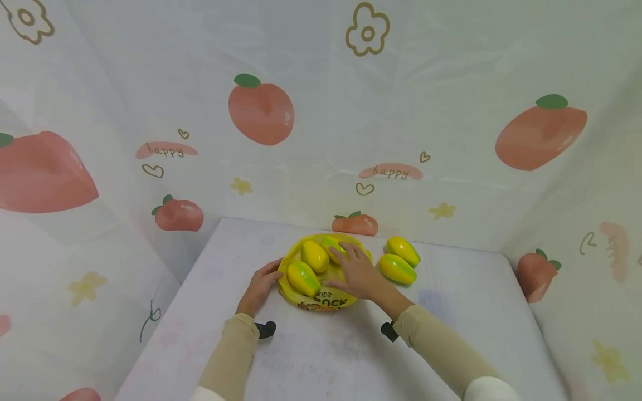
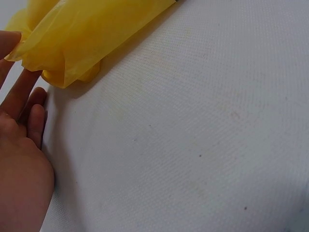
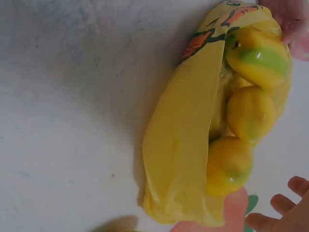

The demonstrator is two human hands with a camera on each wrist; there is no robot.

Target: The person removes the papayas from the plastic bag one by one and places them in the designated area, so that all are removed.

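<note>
A yellow plastic bag with printed lettering lies with its mouth spread on the table. Inside it sit three glossy yellow-green mango-like fruits, among them a front-left fruit, a middle one and a far one. My left hand pinches the bag's left edge between thumb and fingers; the left wrist view shows the crumpled film there. Over the right part of the opening, my right hand has its fingers spread, close to the far fruit. In the right wrist view its fingertips show apart from the fruit.
Two more fruits lie right of the bag, one behind and one in front. The white table meets a fruit-printed cloth wall at the back, with cloth on both sides too.
</note>
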